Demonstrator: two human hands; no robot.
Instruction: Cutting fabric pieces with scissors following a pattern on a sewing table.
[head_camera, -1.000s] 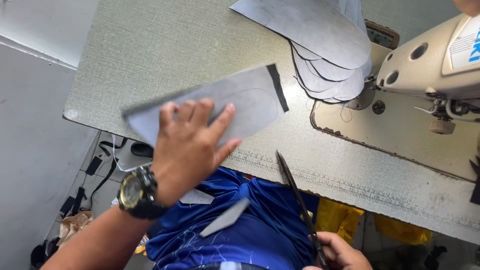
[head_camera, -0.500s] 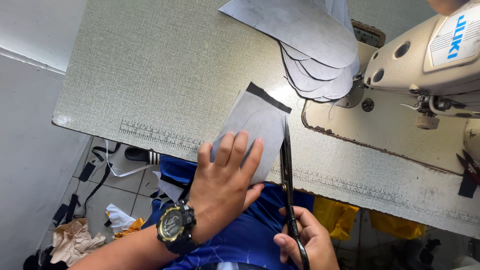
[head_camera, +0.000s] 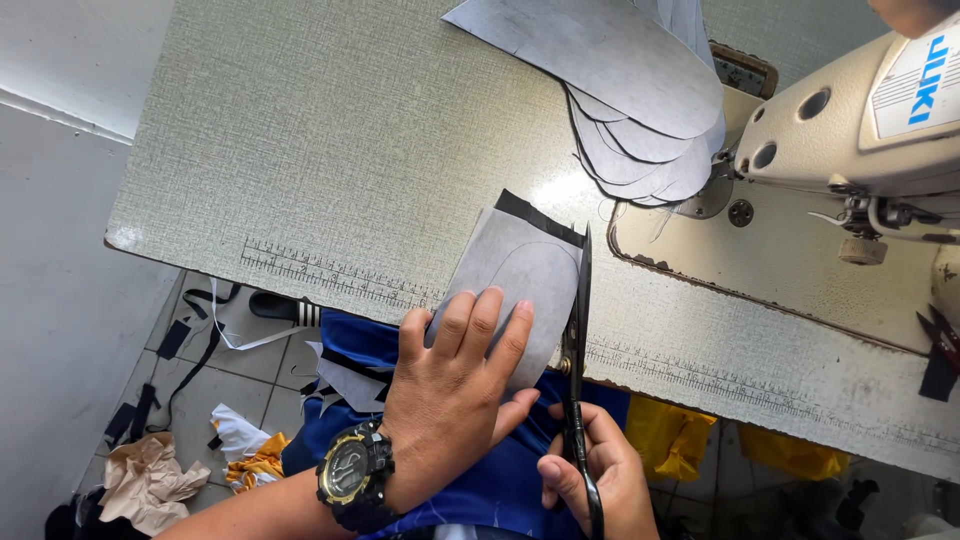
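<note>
My left hand (head_camera: 455, 400), with a black wristwatch (head_camera: 352, 478), grips a grey fabric piece (head_camera: 520, 270) that has a black strip along its top edge and a curved line drawn on it. The piece sticks up over the near edge of the table. My right hand (head_camera: 590, 480) holds black scissors (head_camera: 578, 340), blades pointing away from me along the right edge of the grey piece, touching it.
A stack of grey cut pieces (head_camera: 620, 80) lies at the back of the speckled table (head_camera: 330, 150). A cream sewing machine (head_camera: 860, 130) stands at the right. Scraps and paper (head_camera: 150, 480) litter the tiled floor at the left.
My left hand turned the grey piece from lying sideways to standing upright and drew it nearer. My right hand brought the scissors up against its right edge.
</note>
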